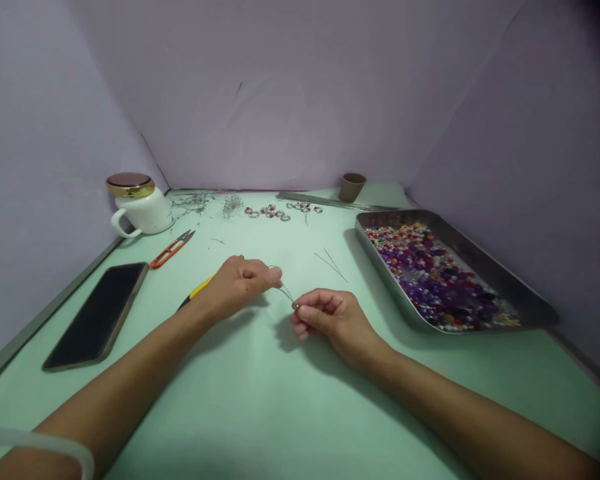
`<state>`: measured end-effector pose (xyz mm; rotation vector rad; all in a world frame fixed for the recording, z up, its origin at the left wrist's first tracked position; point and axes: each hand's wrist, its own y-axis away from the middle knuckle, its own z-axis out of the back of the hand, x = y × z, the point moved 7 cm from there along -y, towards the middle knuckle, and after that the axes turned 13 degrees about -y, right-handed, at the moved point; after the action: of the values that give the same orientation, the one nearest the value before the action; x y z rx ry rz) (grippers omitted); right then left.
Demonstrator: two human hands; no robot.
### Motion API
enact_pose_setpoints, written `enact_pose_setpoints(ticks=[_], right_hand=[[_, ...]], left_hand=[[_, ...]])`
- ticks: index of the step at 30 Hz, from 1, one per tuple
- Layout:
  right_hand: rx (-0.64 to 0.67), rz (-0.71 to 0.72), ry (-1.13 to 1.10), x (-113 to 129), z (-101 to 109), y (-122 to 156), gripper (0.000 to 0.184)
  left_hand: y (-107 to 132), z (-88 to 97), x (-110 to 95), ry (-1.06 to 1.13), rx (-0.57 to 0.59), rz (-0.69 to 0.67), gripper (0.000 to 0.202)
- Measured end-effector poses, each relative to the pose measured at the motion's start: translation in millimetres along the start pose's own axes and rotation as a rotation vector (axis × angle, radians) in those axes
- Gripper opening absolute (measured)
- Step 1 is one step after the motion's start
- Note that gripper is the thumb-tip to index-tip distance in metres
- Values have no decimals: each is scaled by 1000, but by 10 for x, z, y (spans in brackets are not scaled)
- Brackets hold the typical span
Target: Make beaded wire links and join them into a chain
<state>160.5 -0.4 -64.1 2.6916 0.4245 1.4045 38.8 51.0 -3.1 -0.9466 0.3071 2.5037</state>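
Observation:
My left hand (240, 283) is closed in a pinch on one end of a thin metal wire (286, 292), low over the green table (260, 400). A yellow-and-black tool handle (195, 292) pokes out from under that hand. My right hand (333, 319) is curled shut, pinching the wire's other end, where a small bead (295, 306) sits at the fingertips. The two hands are a short span apart, joined by the wire.
A metal tray (525, 293) of purple, red and white beads lies to the right. A phone (97, 313), orange thread snips (171, 249) and a lidded white mug (140, 203) are on the left. Loose wires (331, 264), beaded pieces (273, 212) and a small brown cup (352, 187) lie farther back.

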Motion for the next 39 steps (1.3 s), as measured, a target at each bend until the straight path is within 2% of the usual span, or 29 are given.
enact_pose_setpoints(ticks=[3, 10, 16, 21, 25, 30, 33, 36, 39], right_hand=[[19, -53, 16, -39, -33, 9, 17], [-40, -63, 83, -22, -14, -3, 20], [38, -48, 264, -3, -89, 54, 11], [47, -6, 366, 12, -88, 63, 6], [33, 107, 499, 42, -43, 63, 6], [4, 399, 796, 185, -69, 136, 11], [39, 512, 905, 236, -135, 183, 12], [56, 526, 919, 241, -162, 192, 13], [24, 421, 811, 201, -125, 152, 11]], left_hand=[[-3, -24, 38, 132, -12, 58, 21], [18, 3, -23, 228, -71, -3, 15], [7, -45, 21, 299, 37, 66, 11], [-16, -54, 61, 328, 27, 68, 10], [-12, -35, 98, 231, 34, 122, 15], [41, 46, 98, 2, -44, 247, 29], [69, -62, 99, -36, 33, 302, 33], [77, -194, 110, 89, 90, 316, 22], [63, -242, 88, 257, 74, 251, 13]])
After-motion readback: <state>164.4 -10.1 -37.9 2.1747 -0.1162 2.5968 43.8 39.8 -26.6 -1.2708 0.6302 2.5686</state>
